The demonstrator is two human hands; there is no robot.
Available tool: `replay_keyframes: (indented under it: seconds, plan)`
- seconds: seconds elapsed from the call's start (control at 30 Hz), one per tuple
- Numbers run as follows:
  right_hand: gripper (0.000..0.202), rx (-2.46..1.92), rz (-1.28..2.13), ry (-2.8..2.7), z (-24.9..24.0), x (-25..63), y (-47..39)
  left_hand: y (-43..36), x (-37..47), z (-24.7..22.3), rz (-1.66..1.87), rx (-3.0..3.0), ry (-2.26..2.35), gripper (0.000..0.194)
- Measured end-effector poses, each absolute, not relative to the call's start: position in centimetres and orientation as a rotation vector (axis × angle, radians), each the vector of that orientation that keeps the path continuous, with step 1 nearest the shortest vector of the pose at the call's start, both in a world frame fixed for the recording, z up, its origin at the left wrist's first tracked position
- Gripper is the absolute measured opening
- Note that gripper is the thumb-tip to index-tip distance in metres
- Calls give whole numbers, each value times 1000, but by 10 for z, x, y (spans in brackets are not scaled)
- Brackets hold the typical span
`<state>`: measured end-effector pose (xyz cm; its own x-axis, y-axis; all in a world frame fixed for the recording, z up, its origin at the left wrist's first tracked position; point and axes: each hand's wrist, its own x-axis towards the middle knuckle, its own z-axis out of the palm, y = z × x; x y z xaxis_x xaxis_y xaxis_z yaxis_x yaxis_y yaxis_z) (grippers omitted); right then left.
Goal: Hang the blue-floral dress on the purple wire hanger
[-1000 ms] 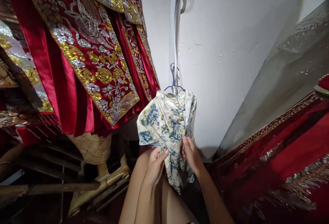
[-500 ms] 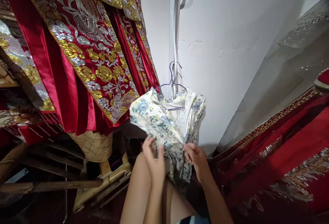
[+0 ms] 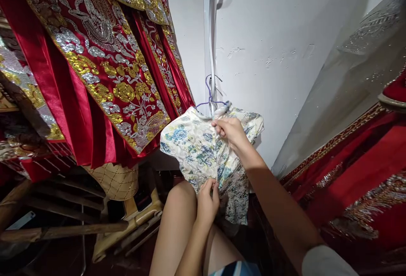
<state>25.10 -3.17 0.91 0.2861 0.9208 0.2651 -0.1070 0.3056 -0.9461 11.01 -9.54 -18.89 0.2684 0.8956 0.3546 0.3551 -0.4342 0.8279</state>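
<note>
The floral dress (image 3: 198,145) hangs on a purple hanger (image 3: 209,94) before the pale wall (image 3: 269,22), its lower part dark and partly hidden behind the left hand (image 3: 208,198) and the person's legs (image 3: 179,212). The hanger's arms mostly vanish inside the collar. The right hand (image 3: 230,130) pinches the dress front just below the neckline and covers the cloth behind it; the left hand grips the same front lower down, fingertips closed on it. A thin line runs straight between the two, too fine to tell as zip or seam. The right sleeve (image 3: 326,263) is cut off by the bottom edge, and the red robe (image 3: 127,92) by the top. Shadow blurs the bamboo frame (image 3: 79,227) at lower left. The robe's hem comes close to the dress's shoulder on that side; whether they touch cannot be told. On the other side, bare wall leaves open room above the right forearm, out towards the red cloth (image 3: 374,153). Below, the legs crowd the left forearm closely.
</note>
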Motion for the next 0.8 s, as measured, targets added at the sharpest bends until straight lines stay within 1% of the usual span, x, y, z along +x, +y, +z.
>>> replay_keyframes:
  seconds: [0.1, 0.17, 0.23, 0.3, 0.33, 0.37, 0.43, 0.53, 0.6, 0.63, 0.7, 0.77, 0.8]
  plan:
    - [20, -957, 798, -1075, 27, 247, -19, -84, 107, -178, 1002, 1985, 1037, 24]
    - [17, -968, 781, -1124, 21, 243, -23, -71, 103, -149, 965, 2004, 938, 25]
    - [14, -976, 761, -1145, 10, 241, -33, -56, 99, -104, 1185, 2009, 894, 20]
    - [13, -988, 739, -1171, 4, 241, -43, -38, 97, -55, 1456, 2019, 918, 35]
    - [13, -991, 726, -1200, 3, 241, -46, -30, 97, -34, 1513, 2076, 899, 37]
    - [13, -993, 710, -1232, 3, 242, -47, -22, 98, -16, 1514, 2156, 860, 34]
    - [15, -1007, 661, -1284, 2, 244, -43, -10, 103, 9, 1495, 2322, 798, 21]
    - [17, -1113, 562, -1309, -17, 245, -27, -2, 106, 22, 1564, 2420, 760, 14]
    - [20, -1232, 525, -1326, -43, 245, -19, 4, 97, 24, 1734, 2263, 776, 12]
    - [22, -1279, 534, -1340, -58, 244, -17, 8, 88, 24, 1842, 2098, 788, 13]
    - [22, -1301, 631, -1344, -87, 243, -24, 20, 64, 20, 2006, 1583, 771, 14]
    - [19, -1237, 802, -1306, -109, 240, -40, 33, 40, 8, 1950, 1028, 680, 18]
    - [18, -1194, 885, -1272, -116, 238, -50, 37, 32, -2, 1885, 875, 652, 20]
